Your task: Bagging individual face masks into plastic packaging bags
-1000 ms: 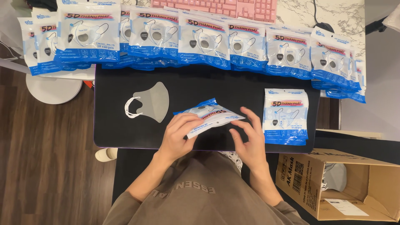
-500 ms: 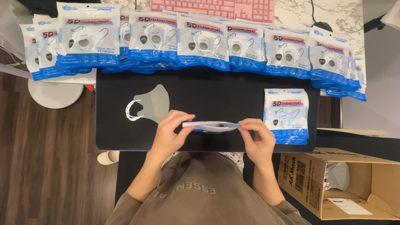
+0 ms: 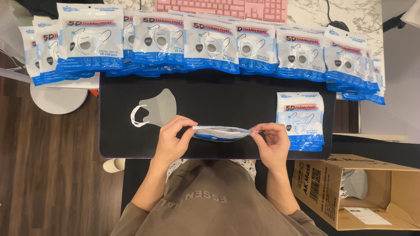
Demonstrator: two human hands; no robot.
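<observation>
- We held a flat blue-and-white plastic mask pouch [image 3: 223, 132] edge-on above the near side of the black rectangular mat [image 3: 218, 105], its mouth stretched between both hands.
- Our left hand [image 3: 172, 137] pinched the pouch's left end between thumb and fingertips; our right hand [image 3: 272, 140] pinched the right end the same way.
- In our judgement, a harder pull could have torn the thin film along the seam, or one end could have slipped free and dropped the pouch onto the mat.
- If the mouth gaped while tilted, whatever was inside might have slid out; we could not tell what the pouch held.
- A loose grey fabric face mask with white ear loops [image 3: 156, 109] lay on the mat just beyond the left hand, apart from the pouch.
- A small stack of matching blue-and-white pouches [image 3: 301, 120] sat at the mat's right edge, close to the right hand, and a stray elbow might have nudged it off.
- A long overlapping row of the same rectangular pouches [image 3: 210, 43], each white on top with a mask picture and a blue band below, ran along the far side.
- A pink keyboard [image 3: 223, 6] rested on the marble-patterned tabletop [image 3: 354, 15] behind the row.
- An open brown cardboard box with a white label [image 3: 350, 192] stood at lower right.
</observation>
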